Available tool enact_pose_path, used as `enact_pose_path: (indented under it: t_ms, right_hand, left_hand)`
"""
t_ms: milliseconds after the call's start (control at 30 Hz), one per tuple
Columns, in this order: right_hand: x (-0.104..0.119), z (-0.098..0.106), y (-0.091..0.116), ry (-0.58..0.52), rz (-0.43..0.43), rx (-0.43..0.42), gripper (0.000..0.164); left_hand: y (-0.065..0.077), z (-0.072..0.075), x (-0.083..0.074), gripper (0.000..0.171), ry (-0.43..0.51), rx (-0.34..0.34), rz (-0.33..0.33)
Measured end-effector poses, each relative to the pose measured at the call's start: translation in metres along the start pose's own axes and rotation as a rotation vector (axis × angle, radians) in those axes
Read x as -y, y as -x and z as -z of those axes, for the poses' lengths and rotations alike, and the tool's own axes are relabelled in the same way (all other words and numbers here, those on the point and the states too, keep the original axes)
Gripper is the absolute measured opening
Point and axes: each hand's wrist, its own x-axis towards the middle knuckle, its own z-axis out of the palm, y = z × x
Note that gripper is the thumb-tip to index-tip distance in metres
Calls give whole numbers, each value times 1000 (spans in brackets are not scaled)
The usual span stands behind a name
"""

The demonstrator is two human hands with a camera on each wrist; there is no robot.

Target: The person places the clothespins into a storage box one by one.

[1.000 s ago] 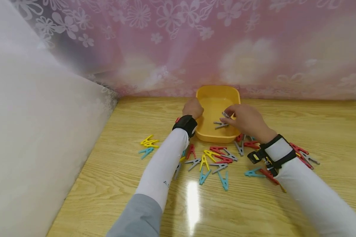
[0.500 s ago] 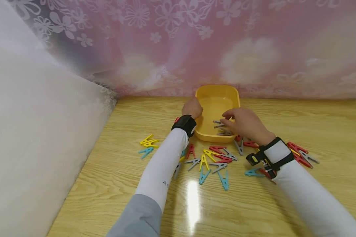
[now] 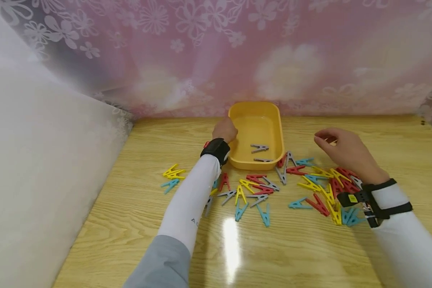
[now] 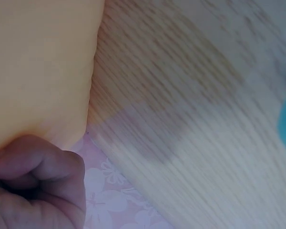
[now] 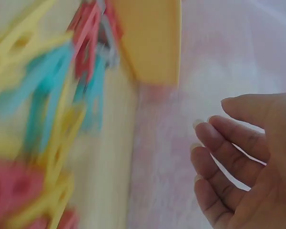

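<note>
A yellow plastic basin (image 3: 253, 128) stands at the back of the wooden table. Inside it, near the front, lie two grey clothespins (image 3: 260, 148). My left hand (image 3: 225, 130) holds the basin's left rim; in the left wrist view its fingers are curled against the yellow wall (image 4: 43, 71). My right hand (image 3: 345, 150) is in the air to the right of the basin. Nothing is in its relaxed, slightly bent fingers (image 5: 219, 164). Below it lies a heap of red, yellow, blue and grey clothespins (image 3: 329, 192).
Several mixed clothespins (image 3: 240, 195) are scattered in front of the basin. Two yellow pins and a blue clothespin (image 3: 170, 185) lie left of the left forearm. A pink flowered cloth (image 3: 201, 60) hangs behind the table, and a white sheet (image 3: 50, 160) borders the left side.
My right hand has let go of a grey clothespin, which dropped into the basin, and has moved right, out over the table. The left hand stays at the rim. The view has shifted slightly.
</note>
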Motion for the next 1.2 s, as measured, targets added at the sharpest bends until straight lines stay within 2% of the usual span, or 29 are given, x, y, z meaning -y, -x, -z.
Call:
enact_pose_path:
  t_ms: [133, 333, 467, 700, 1000, 1200]
  right_hand:
    - [-27, 12, 19, 24, -48, 43, 52]
    - [-63, 25, 47, 68, -142, 212, 61]
    - [-81, 27, 64, 96, -172, 266, 61]
    - [-95, 20, 85, 101, -167, 279, 57]
    - [-98, 15, 95, 77, -136, 299, 55]
    - [-100, 12, 99, 87, -172, 266, 54]
  left_hand:
    - [3, 2, -2, 25, -1, 6, 6]
    - [5, 4, -3, 25, 7, 19, 0]
    - [6, 4, -2, 24, 13, 19, -1]
    - [7, 5, -2, 26, 16, 20, -11]
    - [5, 4, 0, 25, 24, 7, -6]
    - [4, 2, -1, 24, 34, 7, -9]
